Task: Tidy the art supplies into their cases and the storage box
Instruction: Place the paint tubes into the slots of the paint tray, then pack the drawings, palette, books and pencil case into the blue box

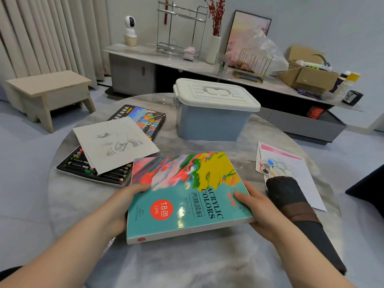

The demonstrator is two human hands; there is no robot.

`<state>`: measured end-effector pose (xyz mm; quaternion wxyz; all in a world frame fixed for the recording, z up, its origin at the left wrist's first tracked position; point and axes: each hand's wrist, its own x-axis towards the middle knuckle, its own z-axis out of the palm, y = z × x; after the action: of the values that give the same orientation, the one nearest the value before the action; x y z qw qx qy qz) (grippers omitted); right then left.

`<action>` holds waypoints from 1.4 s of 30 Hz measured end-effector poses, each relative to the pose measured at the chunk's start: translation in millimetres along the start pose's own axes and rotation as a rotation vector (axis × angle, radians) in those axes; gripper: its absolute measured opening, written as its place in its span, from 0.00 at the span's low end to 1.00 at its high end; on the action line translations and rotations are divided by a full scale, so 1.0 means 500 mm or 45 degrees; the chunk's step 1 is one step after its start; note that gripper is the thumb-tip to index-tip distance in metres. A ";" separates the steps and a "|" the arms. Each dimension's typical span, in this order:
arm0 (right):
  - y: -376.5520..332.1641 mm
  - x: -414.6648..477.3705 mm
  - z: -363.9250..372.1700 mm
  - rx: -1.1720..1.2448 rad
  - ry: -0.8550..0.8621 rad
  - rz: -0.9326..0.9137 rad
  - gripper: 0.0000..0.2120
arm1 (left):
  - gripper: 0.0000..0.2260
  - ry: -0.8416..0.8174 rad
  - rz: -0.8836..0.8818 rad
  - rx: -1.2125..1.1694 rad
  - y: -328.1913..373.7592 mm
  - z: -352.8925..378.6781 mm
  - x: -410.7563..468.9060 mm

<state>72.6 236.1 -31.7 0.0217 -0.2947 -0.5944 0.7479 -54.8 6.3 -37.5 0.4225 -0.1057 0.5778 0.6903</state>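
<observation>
Sketch sheet (116, 142) covers most of the crayon tray (93, 173), only crayon tips showing. Left hand (122, 206) fingers tucked under the acrylic box (187, 196), can't see 'em. Small print on the box too blurry to read. Blue storage box (209, 121) lidded, contents hidden.

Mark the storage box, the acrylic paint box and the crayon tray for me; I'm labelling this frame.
storage box (209, 123): head view, on its blue front wall.
acrylic paint box (182, 196): head view, middle of its printed lid.
crayon tray (83, 163): head view, on the exposed crayons left of the sketch.
</observation>
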 end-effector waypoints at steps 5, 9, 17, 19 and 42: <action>-0.005 0.006 -0.007 0.378 0.170 0.027 0.10 | 0.09 0.016 0.119 -0.195 -0.021 0.028 0.000; 0.015 0.011 0.016 0.438 0.176 0.045 0.06 | 0.06 0.006 0.269 -0.362 -0.072 0.070 0.013; 0.058 0.039 0.026 0.124 0.265 0.112 0.08 | 0.03 -0.096 0.092 -0.055 -0.121 0.079 0.017; 0.051 0.040 0.022 -0.196 0.361 0.106 0.10 | 0.07 -0.145 0.009 0.252 -0.123 0.071 0.009; -0.088 0.080 -0.393 -0.763 1.132 0.153 0.20 | 0.11 -0.290 0.558 1.489 0.021 0.375 0.165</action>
<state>117.5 436.4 -32.0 0.1434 -0.6095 -0.6975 0.3485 -49.1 210.7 -24.1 0.3180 0.3375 0.8190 0.3379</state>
